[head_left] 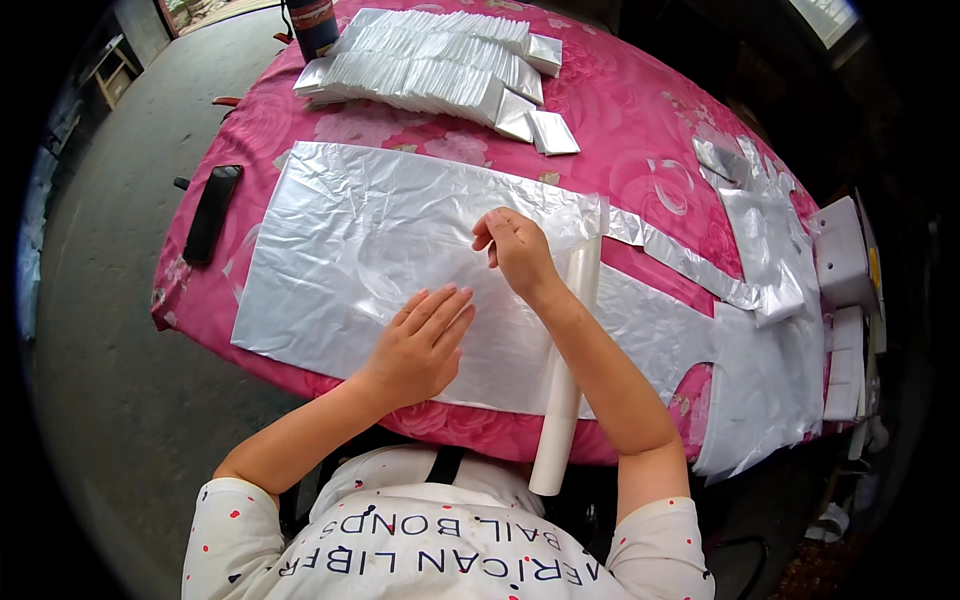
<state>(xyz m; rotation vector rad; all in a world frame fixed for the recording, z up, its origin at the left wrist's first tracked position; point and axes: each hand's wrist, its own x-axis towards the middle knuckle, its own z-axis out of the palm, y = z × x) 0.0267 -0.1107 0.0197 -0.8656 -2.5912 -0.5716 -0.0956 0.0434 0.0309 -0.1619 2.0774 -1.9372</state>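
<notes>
A large silver plastic sheet (290, 285) lies across the table in front of me, slightly creased. Over its middle is thin, clear film (400, 255), hard to tell apart from the sheet's shine. My left hand (420, 345) is open, fingers stretched out together just over the sheet's near half. Farther off and to the right, my right hand (512, 248) is closed, its fingers curled toward the thumb; whatever may be in them is hidden. A long white roll (562, 400) passes below my right forearm, its near end jutting past the table edge.
Folded silver packets (420, 75) stand in rows at the back, near a dark bottle (314, 25). A black phone (212, 215) lies at left on the pink flowered tablecloth (620, 110). Silver strips (690, 262), crumpled sheeting (765, 390) and white boxes (842, 255) occupy the right side.
</notes>
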